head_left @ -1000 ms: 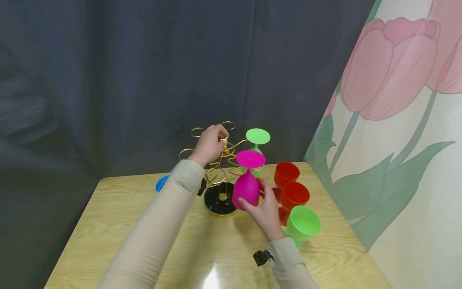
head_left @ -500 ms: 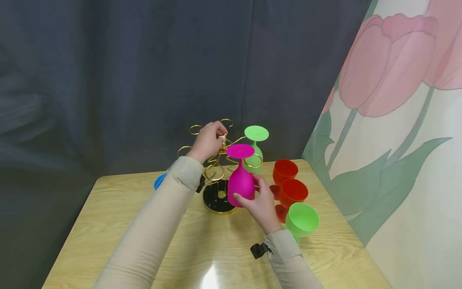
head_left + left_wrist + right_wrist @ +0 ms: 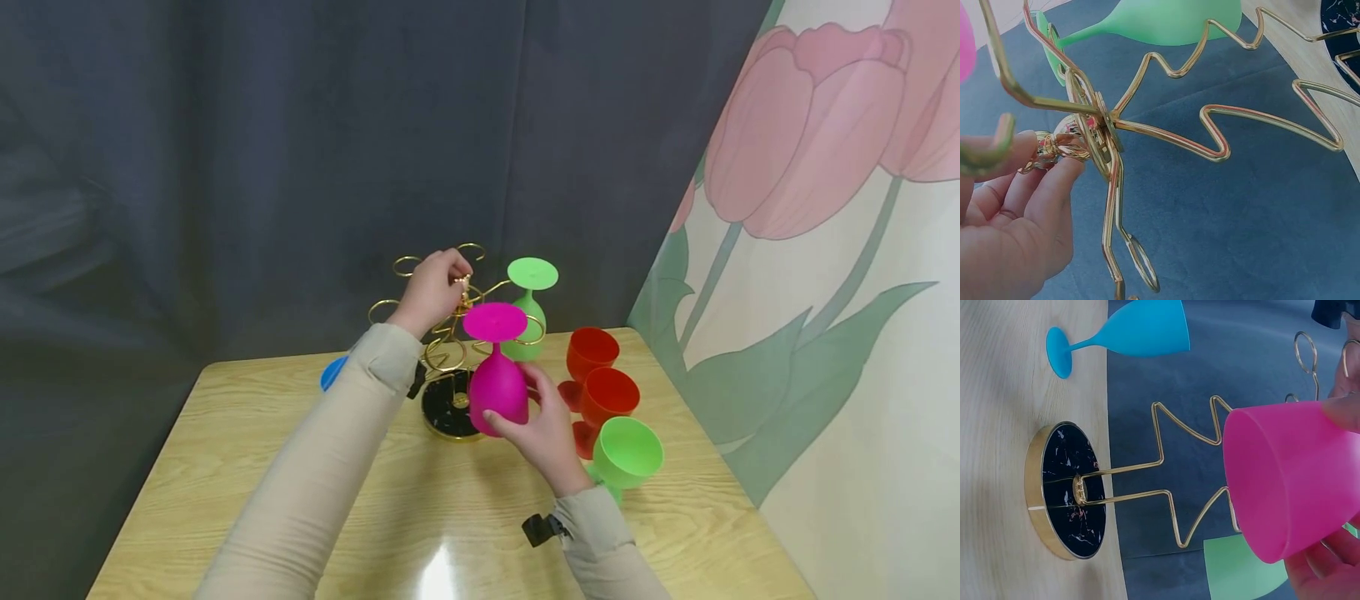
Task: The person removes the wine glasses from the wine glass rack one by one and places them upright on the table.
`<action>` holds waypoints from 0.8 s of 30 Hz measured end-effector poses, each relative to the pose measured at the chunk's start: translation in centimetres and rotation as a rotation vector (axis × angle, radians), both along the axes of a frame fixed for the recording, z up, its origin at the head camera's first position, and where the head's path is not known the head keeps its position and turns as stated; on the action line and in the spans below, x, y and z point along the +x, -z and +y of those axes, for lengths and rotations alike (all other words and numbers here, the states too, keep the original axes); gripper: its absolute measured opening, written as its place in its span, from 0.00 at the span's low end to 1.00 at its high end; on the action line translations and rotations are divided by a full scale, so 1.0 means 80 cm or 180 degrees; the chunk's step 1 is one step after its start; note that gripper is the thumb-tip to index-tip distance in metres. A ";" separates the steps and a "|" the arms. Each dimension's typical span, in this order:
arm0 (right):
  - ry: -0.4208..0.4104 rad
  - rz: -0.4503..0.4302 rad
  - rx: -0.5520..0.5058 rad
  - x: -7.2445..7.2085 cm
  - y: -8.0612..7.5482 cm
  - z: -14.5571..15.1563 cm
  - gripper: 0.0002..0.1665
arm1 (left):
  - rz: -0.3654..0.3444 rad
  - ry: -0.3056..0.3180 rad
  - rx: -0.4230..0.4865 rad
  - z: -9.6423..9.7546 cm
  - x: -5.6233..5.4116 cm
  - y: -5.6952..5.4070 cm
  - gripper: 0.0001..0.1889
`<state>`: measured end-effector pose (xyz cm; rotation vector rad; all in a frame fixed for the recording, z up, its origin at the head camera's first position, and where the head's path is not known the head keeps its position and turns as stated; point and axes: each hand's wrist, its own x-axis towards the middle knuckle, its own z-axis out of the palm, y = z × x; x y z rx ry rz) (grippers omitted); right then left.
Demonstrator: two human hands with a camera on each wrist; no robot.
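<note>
My left hand [image 3: 433, 287] pinches the gold finial [image 3: 1050, 149] at the top of a gold wire glass rack [image 3: 446, 357]. The rack stands upright on a round black marbled base [image 3: 442, 408]. With fingers and thumb around its bowl, my right hand [image 3: 546, 437] holds a magenta goblet [image 3: 498, 387] upside down, foot upward, at the rack's front right. Whether its stem sits in a wire loop, I cannot tell. Behind it a light green goblet [image 3: 532, 273] hangs upside down from the rack. The right wrist view looks into the magenta bowl's open mouth [image 3: 1257, 487].
Two red goblets [image 3: 592, 354] and another light green goblet [image 3: 628, 454] stand upright on the wooden table [image 3: 420, 508] at the right. A blue goblet [image 3: 1144, 328], mostly behind my left arm in the head view, stands at the left. A dark curtain [image 3: 337, 167] hangs behind.
My right hand has shifted the magenta goblet left, closer to the rack's middle, and then slightly down. My left hand keeps its pinch on the finial.
</note>
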<state>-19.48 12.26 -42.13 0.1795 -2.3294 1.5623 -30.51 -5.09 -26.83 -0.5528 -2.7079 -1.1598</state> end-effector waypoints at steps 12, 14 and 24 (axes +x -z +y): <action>0.0017 -0.0013 0.0113 0.037 0.019 0.015 0.49 | 0.0106 0.0006 0.0043 -0.001 -0.001 0.007 0.10; -0.0013 -0.0035 0.0118 0.041 0.025 0.016 0.49 | 0.0145 0.0001 0.0073 -0.003 -0.001 0.007 0.10; -0.0059 0.0179 0.0609 0.050 0.054 0.025 0.47 | 0.0291 0.0015 0.0172 -0.003 -0.006 0.013 0.10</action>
